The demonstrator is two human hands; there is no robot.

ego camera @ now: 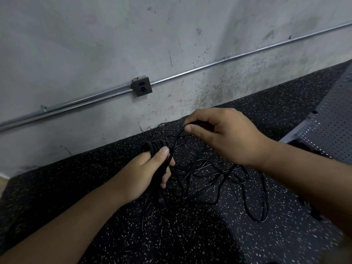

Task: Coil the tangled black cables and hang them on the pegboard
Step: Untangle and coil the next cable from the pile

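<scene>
Left hand (146, 172) grips coiled black cable (157, 147), loops upright, long axis toward wall outlet (142, 86). Right hand (224, 136) pinches loose strand; tangle (219, 178) on speckled floor (95, 178) below outlet.

Cables (155, 146) were plain black, floor mat (190, 244) black with fine white speckle, wall (95, 44) mottled grey with darker blotches, conduit (190, 71) bare silver, outlet box (142, 86) dark grey, pegboard (331, 130) blue-grey with a regular grid of small dots.

Tangled cables (219, 178) on floor (190, 241) (speckled rubber)
</scene>
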